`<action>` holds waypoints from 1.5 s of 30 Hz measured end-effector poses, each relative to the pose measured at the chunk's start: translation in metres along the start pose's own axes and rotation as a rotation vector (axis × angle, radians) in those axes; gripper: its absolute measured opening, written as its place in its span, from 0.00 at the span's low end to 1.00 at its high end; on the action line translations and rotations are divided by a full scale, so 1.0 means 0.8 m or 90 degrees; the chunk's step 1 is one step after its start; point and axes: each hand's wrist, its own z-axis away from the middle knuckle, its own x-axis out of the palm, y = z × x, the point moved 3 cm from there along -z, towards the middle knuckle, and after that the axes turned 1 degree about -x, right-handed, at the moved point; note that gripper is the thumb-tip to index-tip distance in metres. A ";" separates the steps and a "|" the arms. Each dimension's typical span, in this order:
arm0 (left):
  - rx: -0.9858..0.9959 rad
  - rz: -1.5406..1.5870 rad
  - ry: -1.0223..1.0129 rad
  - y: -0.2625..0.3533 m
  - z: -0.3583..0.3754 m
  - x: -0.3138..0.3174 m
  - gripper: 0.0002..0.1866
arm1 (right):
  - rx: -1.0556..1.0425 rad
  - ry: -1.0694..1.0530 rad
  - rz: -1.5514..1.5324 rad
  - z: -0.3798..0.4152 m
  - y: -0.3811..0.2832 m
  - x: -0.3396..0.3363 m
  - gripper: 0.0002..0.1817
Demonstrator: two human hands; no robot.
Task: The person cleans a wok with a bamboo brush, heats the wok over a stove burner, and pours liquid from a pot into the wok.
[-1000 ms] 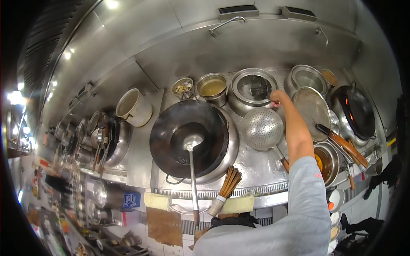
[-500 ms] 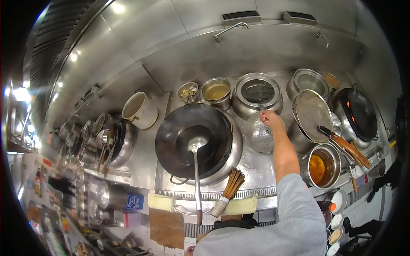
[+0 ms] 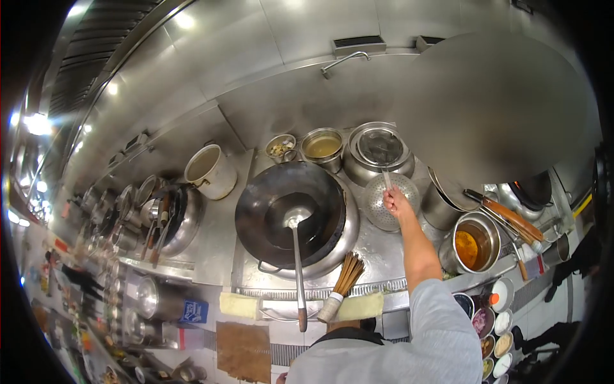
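My right hand (image 3: 396, 201) is closed around the handle of a round mesh strainer (image 3: 379, 147), which is held over the mouth of a steel pot (image 3: 409, 168). Beneath that hand, a perforated steel skimmer (image 3: 377, 216) rests on the stove top. Only a sliver of my left hand (image 3: 281, 378) shows at the bottom edge, so its fingers are hidden. Left of the right hand is a large dark wok (image 3: 256, 211). A long-handled ladle (image 3: 297, 256) has its bowl in the wok and its handle over the front edge. Near the wok lies a bamboo brush (image 3: 345, 281).
Behind the wok stand a pot of yellowish liquid (image 3: 322, 146) and a small bowl of scraps (image 3: 280, 148). To the right are a pot of orange oil (image 3: 470, 249) and wooden-handled tools (image 3: 511, 217). A tall pot (image 3: 211, 171) stands left. A grey blur covers the upper right.
The mesh strainer has risen from inside the pot, and its rim shows more plainly. My right hand sits slightly lower in view. The view has shifted, with more food bowls visible at lower right.
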 end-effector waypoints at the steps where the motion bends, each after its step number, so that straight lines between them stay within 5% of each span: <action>1: 0.006 -0.002 -0.006 -0.007 -0.006 -0.002 0.15 | -0.018 0.038 -0.035 0.010 0.004 0.001 0.02; 12: 0.072 -0.012 -0.073 -0.073 -0.081 -0.023 0.15 | -0.014 0.173 -0.031 0.251 0.062 0.035 0.12; 18: 0.114 -0.004 -0.109 -0.153 -0.125 -0.020 0.15 | 0.061 0.275 0.096 0.430 0.106 0.065 0.28; 22: 0.218 -0.019 -0.159 -0.178 -0.151 -0.021 0.14 | 0.098 0.282 0.411 0.512 0.102 0.062 0.26; 24: 0.223 -0.035 -0.173 -0.171 -0.140 -0.029 0.16 | -0.094 0.316 0.992 0.538 0.098 0.061 0.22; 25: 0.229 -0.046 -0.182 -0.161 -0.134 -0.033 0.17 | -0.170 0.339 1.117 0.555 0.090 0.104 0.20; 28: 0.372 -0.177 -0.162 -0.154 -0.141 -0.039 0.21 | -0.070 0.335 1.251 0.570 0.103 0.111 0.20; 35: 0.309 -0.161 -0.168 -0.094 -0.106 -0.055 0.22 | -0.080 0.339 1.177 0.575 0.112 0.128 0.21; 38: 0.218 -0.108 -0.146 -0.082 -0.101 -0.057 0.17 | -0.113 0.291 1.081 0.563 0.099 0.119 0.20; 40: 0.015 0.071 -0.213 -0.129 -0.134 -0.047 0.13 | -0.027 0.318 0.954 0.547 0.065 0.157 0.19; 42: 0.035 0.047 -0.159 -0.087 -0.085 -0.053 0.14 | -0.025 0.349 0.906 0.513 0.038 0.171 0.21; 45: 0.059 0.010 -0.131 -0.074 -0.057 -0.052 0.14 | -0.244 0.311 0.865 0.431 0.004 0.151 0.23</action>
